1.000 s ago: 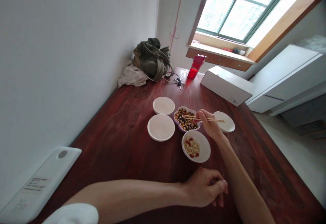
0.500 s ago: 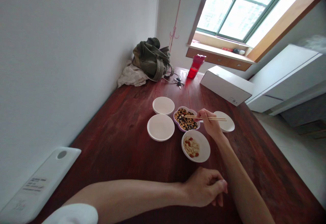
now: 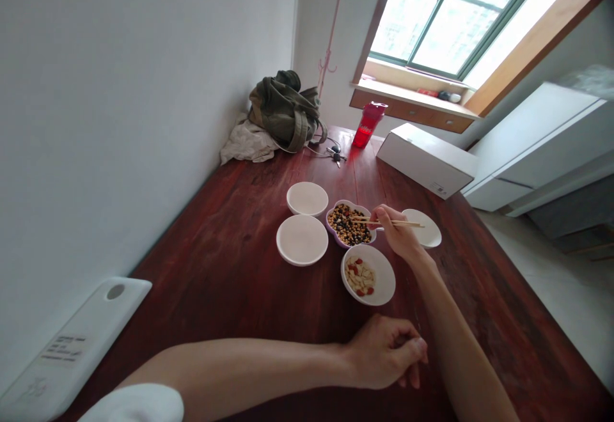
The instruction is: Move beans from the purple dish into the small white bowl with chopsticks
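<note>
The chopsticks are gripped by the right hand, their tips at the mixed beans in the purple-rimmed bowl. Those tips have shifted slightly toward the hand, so work among the beans seems under way; any pinched piece is too small to tell. The left hand, loosely curled with nothing visible in it, is nearest the white bowl on the tabletop.

Home interior, apparently a dining room. Red-brown wooden surface along a plain wall, bearing bowls, bag, keys and bottle. Window with sill; pink stand with hooks; large white unit, cabinet or fridge unclear.
</note>
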Tool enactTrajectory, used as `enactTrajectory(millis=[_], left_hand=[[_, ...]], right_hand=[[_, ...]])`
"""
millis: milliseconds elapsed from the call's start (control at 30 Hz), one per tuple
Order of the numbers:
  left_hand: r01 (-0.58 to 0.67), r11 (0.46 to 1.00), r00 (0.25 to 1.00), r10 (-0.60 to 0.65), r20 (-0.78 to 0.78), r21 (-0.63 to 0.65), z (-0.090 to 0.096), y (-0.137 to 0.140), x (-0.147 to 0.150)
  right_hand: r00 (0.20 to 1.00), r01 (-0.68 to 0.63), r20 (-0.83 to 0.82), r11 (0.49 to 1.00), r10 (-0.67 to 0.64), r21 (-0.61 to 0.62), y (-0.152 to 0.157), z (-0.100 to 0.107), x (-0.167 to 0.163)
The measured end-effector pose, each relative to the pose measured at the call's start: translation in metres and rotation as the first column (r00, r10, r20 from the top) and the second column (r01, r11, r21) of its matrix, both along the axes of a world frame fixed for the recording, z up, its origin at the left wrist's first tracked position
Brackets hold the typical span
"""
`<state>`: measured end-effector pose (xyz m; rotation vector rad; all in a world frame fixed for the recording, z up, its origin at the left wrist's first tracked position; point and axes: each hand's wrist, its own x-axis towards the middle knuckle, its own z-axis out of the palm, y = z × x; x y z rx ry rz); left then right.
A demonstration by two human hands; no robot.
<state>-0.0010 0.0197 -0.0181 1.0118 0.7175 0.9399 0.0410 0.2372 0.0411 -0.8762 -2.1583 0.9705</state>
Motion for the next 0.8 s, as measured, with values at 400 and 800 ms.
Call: enactTrajectory(millis=[400,800], left_hand=[[0.000,1.000,1.000,0.000,0.005,0.013,-0.0001,0.0001,0.0002],[0.004,1.000,1.000,-0.004,0.004,0.016,0.0000,-0.0005,-0.0009]], right_hand=[[0.997,0.024,0.069,0.986,-0.036,0.166,-0.0061,-0.0007,-0.0077],[0.993,0.012,0.109,0.979,-0.035,0.205,-0.0018,0.0013,-0.0023]])
